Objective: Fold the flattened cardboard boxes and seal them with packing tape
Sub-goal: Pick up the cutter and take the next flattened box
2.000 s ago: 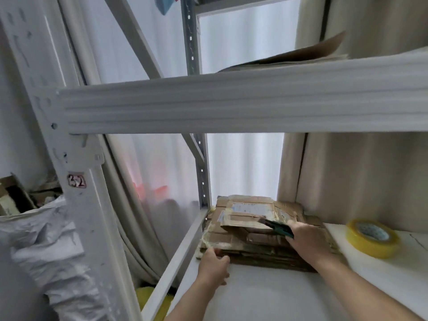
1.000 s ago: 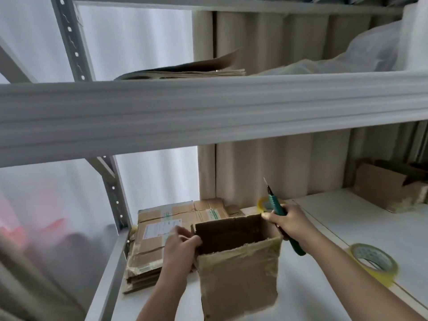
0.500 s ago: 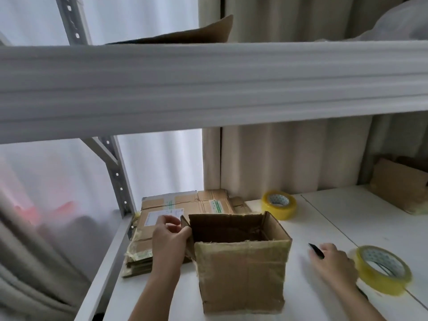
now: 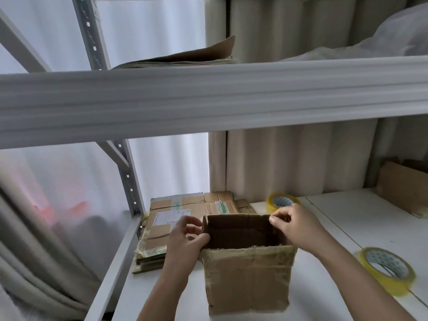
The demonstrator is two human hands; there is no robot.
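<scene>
Cardboard stack (image 4: 183, 225): flattened boxes piled at the far left of the white shelf (image 4: 347, 218).
Left hand (image 4: 185, 242): fingers curled, pinching the box's left wall at its top edge.
Box (image 4: 247, 272): upright and open-topped, near the shelf's middle, just right of the stack.
Right hand (image 4: 296, 225): thumb and fingers pinching the box's far right corner.
Far tape (image 4: 275, 201): yellow roll behind the right hand.
Near tape (image 4: 386, 269): yellow roll, right of the box, apart from it.

Two bare forearms (no sleeves), unadorned hands
</scene>
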